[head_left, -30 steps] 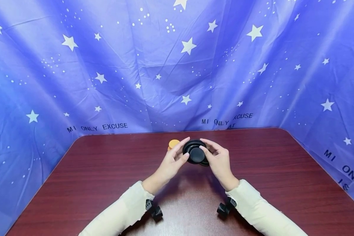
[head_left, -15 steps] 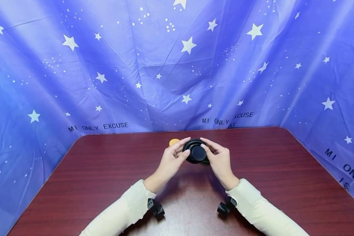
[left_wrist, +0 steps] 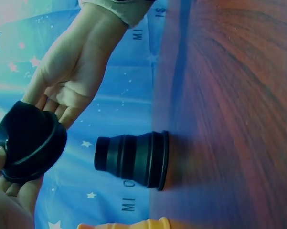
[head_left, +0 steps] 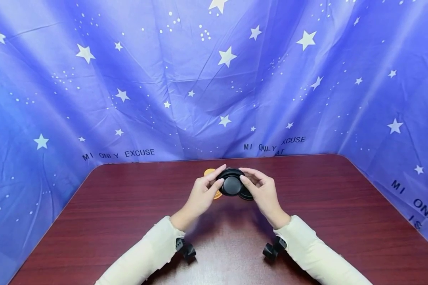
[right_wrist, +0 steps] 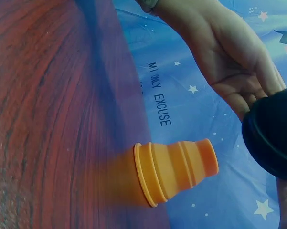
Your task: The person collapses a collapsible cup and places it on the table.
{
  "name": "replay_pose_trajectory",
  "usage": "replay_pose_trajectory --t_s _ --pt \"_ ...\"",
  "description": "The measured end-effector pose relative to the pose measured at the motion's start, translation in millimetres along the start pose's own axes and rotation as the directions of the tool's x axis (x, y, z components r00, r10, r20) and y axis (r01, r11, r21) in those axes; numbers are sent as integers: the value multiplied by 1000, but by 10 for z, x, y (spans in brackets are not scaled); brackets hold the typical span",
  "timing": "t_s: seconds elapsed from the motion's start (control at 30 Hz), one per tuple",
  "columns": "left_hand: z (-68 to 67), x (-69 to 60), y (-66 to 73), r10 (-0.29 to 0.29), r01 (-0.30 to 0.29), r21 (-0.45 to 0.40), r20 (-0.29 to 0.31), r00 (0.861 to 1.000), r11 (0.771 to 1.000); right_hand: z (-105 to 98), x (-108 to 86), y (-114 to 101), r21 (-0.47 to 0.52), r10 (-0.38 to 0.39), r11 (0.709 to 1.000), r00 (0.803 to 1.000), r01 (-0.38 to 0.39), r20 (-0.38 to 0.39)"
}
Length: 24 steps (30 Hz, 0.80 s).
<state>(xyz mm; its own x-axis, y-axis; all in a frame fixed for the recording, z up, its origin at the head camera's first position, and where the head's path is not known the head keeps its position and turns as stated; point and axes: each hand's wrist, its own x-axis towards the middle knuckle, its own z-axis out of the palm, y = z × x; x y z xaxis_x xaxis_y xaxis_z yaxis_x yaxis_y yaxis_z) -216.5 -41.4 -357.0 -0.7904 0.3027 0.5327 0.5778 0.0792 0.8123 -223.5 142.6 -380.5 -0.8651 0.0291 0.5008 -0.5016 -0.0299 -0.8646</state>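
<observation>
Black cup (head_left: 232, 185) gripped by fingers of left hand (head_left: 202, 193), right hand (head_left: 265, 192) above bench (head_left: 128, 206); orange cup (right_wrist: 172, 171) stood behind.

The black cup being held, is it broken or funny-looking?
A little funny: the held cup looks short and squashed, perhaps folded, compared with the taller black cup standing wide end down. I can't spot a tear. The orange cup stands neatly too.
</observation>
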Motion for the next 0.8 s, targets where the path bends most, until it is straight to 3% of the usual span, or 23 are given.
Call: replay_pose_trajectory --t_s 0.07,0.3,0.5,0.67,0.8 --pt "-34 3 49 3 -4 32 16 1000 999 -12 4 0 -12 20 1000 999 -20 32" --pt "-86 19 -219 9 -12 48 76 997 999 -47 -8 31 -47 65 997 991 -60 117" --pt "-89 1 -260 5 -20 120 128 992 993 -49 -16 40 -55 64 997 981 -55 186" --pt "-78 -12 -261 -14 -3 156 103 995 988 -41 -1 68 -76 66 996 974 -51 215" --pt "-67 -4 -256 -42 33 122 77 996 992 -40 10 85 -78 63 996 978 -49 197"
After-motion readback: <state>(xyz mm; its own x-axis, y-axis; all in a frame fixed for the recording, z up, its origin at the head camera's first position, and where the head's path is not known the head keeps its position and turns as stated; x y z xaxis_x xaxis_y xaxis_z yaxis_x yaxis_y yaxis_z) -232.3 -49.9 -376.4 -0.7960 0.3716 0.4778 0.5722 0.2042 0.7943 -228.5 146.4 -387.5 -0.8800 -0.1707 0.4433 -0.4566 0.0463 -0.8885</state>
